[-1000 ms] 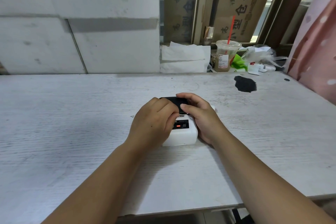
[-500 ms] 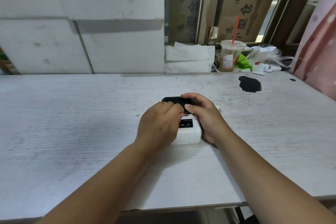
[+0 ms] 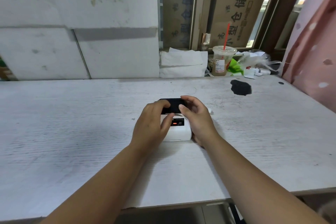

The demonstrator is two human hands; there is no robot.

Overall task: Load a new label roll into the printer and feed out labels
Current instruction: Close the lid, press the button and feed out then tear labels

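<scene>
Head view, the only view. Small white printer sits flat on the white bench, near its middle and square to the person, presumably so both hands can work it without reaching. Black lid section lies at the far end of the body; a narrow gap shows at its near edge, so it may not be latched, though the hands cover too much to be sure.

Left hand lies over the left side of the printer; its fingers are pressed together and curled down onto the top face beside the control strip, which reads as bracing the light body so it does not slide. A red indicator glows on that strip, just clear of the fingertips.

Right hand cups the right side, heel on the bench against the casing. Its fingers are loosely spread and arched over the black lid, thumb set apart from the rest and pinching nothing; the pose suits pressing or lifting the lid.

Label roll not visible; it may be inside, cannot tell. No label strip shows at the slot.

Judgement: lid step in hand, feed not yet done
</scene>
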